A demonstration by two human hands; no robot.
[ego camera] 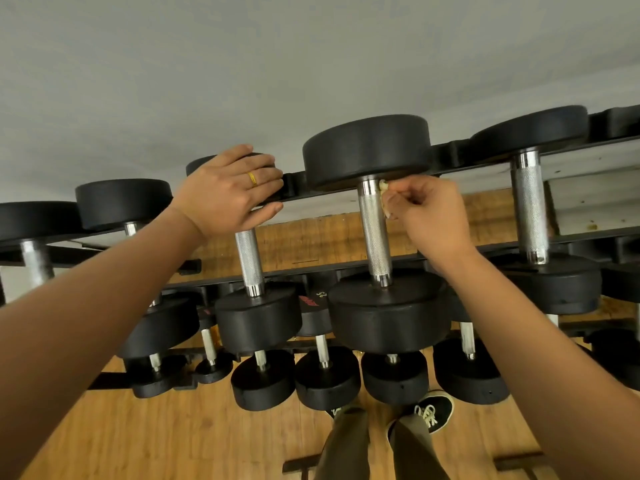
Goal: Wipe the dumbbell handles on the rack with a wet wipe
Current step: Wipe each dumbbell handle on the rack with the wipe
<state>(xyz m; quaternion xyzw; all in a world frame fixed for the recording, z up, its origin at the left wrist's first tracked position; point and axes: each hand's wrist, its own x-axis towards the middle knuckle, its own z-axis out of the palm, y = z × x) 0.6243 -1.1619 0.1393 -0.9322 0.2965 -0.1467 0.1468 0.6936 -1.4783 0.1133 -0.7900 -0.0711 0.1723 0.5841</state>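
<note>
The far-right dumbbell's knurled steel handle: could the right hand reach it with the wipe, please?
Probably yes: the right hand, pinching the pale wet wipe at the neighbouring knurled steel handle, has nothing between it and the far-right handle.

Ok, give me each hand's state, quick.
Left hand: open, resting on a dumbbell head.
Right hand: pinching the wet wipe against a dumbbell handle.

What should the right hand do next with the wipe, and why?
Probably draw the wipe down the handle toward the near head. The right hand pinches it against the handle's top end, under the far head, so the knurled length below lies bare. The left hand rests on the next dumbbell.
</note>
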